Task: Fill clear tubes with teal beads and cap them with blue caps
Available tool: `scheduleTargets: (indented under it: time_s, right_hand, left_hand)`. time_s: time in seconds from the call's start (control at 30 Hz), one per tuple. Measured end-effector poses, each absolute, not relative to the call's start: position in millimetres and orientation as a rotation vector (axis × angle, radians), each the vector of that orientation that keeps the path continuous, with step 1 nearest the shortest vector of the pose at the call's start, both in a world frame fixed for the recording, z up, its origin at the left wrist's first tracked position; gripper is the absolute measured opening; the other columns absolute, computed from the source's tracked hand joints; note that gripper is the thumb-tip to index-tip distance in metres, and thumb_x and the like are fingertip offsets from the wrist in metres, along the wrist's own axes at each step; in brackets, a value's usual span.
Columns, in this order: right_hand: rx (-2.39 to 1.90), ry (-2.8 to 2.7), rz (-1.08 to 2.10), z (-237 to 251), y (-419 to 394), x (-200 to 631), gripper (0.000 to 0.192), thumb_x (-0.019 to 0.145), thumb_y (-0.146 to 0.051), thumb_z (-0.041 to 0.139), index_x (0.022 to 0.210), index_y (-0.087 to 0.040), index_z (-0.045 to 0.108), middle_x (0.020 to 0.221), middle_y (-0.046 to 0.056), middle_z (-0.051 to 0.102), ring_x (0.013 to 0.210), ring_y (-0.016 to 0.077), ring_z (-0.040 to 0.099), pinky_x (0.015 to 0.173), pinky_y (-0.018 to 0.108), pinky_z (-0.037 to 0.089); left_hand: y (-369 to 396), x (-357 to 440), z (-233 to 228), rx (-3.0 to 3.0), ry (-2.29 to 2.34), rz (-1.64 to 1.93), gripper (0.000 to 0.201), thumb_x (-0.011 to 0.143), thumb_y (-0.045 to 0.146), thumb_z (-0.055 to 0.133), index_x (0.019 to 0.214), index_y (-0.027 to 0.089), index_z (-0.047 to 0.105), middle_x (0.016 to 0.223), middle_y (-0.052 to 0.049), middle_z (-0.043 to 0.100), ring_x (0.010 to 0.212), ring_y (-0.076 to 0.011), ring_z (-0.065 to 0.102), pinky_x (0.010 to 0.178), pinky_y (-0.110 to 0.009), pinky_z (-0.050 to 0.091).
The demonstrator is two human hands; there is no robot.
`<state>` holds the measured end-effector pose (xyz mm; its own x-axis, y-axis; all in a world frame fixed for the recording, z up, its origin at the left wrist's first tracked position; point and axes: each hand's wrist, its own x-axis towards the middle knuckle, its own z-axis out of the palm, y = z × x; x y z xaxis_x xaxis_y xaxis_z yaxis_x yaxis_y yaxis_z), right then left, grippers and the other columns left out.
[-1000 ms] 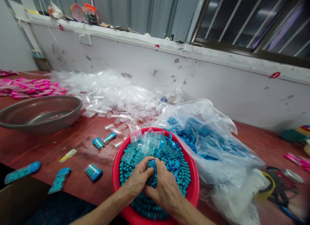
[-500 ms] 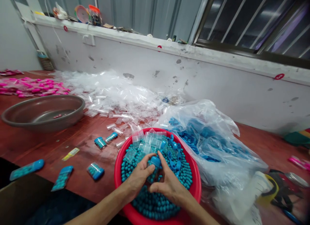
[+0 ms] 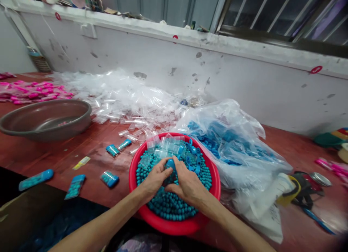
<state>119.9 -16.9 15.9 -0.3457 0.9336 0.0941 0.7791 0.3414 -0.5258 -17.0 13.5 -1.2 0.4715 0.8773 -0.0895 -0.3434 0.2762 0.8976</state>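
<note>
Between my hands, over the beads, is a small clear container with a blue cap [image 3: 170, 164]. My left hand [image 3: 155, 176] grips it with thumb and fingers. From the other side my right hand [image 3: 187, 181] closes round it, index finger by the cap and thumb low down; the container's lower part is mostly hidden. Beneath them a red basin [image 3: 214, 194] is full of teal beads [image 3: 174, 210]. Empty clear containers [image 3: 165, 145] lie on the beads at the back, and loose blue caps [image 3: 198, 159] at the right.
Filled containers [image 3: 74, 187] lie left on the red table [image 3: 100, 154]. A grey basin [image 3: 46, 130] stands beyond them. A heap of clear containers [image 3: 127, 100] lies along the wall. Right of the red basin sits a plastic bag of blue caps [image 3: 225, 136]; a tape dispenser [image 3: 292, 190] lies farther right.
My right hand has come in from beside the container and now closes round it. My left hand keeps its grip. The camera view has shifted slightly.
</note>
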Motion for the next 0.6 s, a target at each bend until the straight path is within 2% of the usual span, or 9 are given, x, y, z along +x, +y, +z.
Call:
scheduleTargets:
  time_s: [0.07, 0.13, 0.23, 0.37, 0.47, 0.53, 0.6]
  right_hand:
    - [-1.502, -2.251, 0.404, 22.3, -9.5, 114.1, 0.078, 0.072, -0.033, 0.059, 0.134, -0.013, 0.017, 0.109, 0.015, 0.049, 0.090, 0.0272, 0.056, 0.072, 0.039, 0.047]
    - [-1.477, -2.243, 0.268, 27.1, -1.9, 109.1, 0.073, 0.071, -0.035, 0.057, 0.131, -0.012, 0.021, 0.103, 0.014, 0.051, 0.088, 0.0274, 0.056, 0.068, 0.038, 0.048]
    - [-1.434, -2.229, 0.186, 29.2, 5.7, 102.7, 0.070, 0.070, -0.037, 0.057, 0.127, -0.010, 0.027, 0.099, 0.014, 0.052, 0.087, 0.0280, 0.055, 0.065, 0.037, 0.048]
    - [-1.351, -2.252, 0.395, 24.6, 7.1, 100.2, 0.073, 0.071, -0.037, 0.059, 0.130, -0.010, 0.024, 0.108, 0.015, 0.050, 0.093, 0.0263, 0.054, 0.071, 0.036, 0.047]
    - [-1.256, -2.281, 0.668, 21.1, 5.3, 109.4, 0.080, 0.076, -0.037, 0.058, 0.136, -0.013, 0.011, 0.112, 0.012, 0.052, 0.093, 0.0216, 0.055, 0.076, 0.032, 0.046]
    - [-1.276, -2.317, 0.742, 19.3, 2.4, 120.1, 0.069, 0.080, -0.034, 0.054, 0.135, -0.013, 0.018, 0.105, 0.010, 0.057, 0.090, 0.0196, 0.056, 0.077, 0.030, 0.044]
    - [-1.327, -2.388, 0.717, 17.0, -3.1, 130.6, 0.047, 0.084, -0.029, 0.049, 0.127, -0.015, 0.036, 0.100, 0.008, 0.060, 0.090, 0.0192, 0.057, 0.078, 0.030, 0.043]
  left_hand:
    - [19.2, -16.9, 6.2, 0.948, 0.680, 0.930, 0.038, 0.069, 0.027, 0.064, 0.105, 0.019, 0.053, 0.084, 0.000, 0.059, 0.073, -0.0119, 0.054, 0.066, -0.021, 0.042]
    - [25.0, -16.9, 14.2, 0.969, 0.713, 0.945, 0.036, 0.069, 0.028, 0.063, 0.103, 0.020, 0.053, 0.080, 0.002, 0.058, 0.068, -0.0106, 0.054, 0.061, -0.020, 0.042]
    - [29.2, -16.5, 21.9, 1.041, 0.791, 0.998, 0.029, 0.072, 0.026, 0.058, 0.100, 0.019, 0.054, 0.075, 0.003, 0.057, 0.065, -0.0093, 0.052, 0.059, -0.019, 0.041]
    - [24.8, -23.3, 26.3, 1.162, 0.926, 1.024, 0.026, 0.073, 0.025, 0.055, 0.098, 0.017, 0.054, 0.079, 0.002, 0.059, 0.073, -0.0110, 0.054, 0.068, -0.021, 0.043]
    - [19.4, -48.9, 31.4, 1.268, 0.997, 0.898, 0.036, 0.074, 0.033, 0.053, 0.107, 0.019, 0.049, 0.078, 0.001, 0.059, 0.066, -0.0120, 0.055, 0.059, -0.022, 0.044]
    - [17.5, -79.5, 33.0, 1.376, 1.106, 0.856, 0.042, 0.075, 0.039, 0.050, 0.113, 0.020, 0.045, 0.080, 0.001, 0.060, 0.061, -0.0125, 0.054, 0.054, -0.022, 0.043]
    - [17.7, -117.6, 30.0, 1.549, 1.354, 0.909, 0.043, 0.075, 0.040, 0.049, 0.113, 0.020, 0.046, 0.089, -0.002, 0.061, 0.076, -0.0166, 0.057, 0.065, -0.025, 0.045]
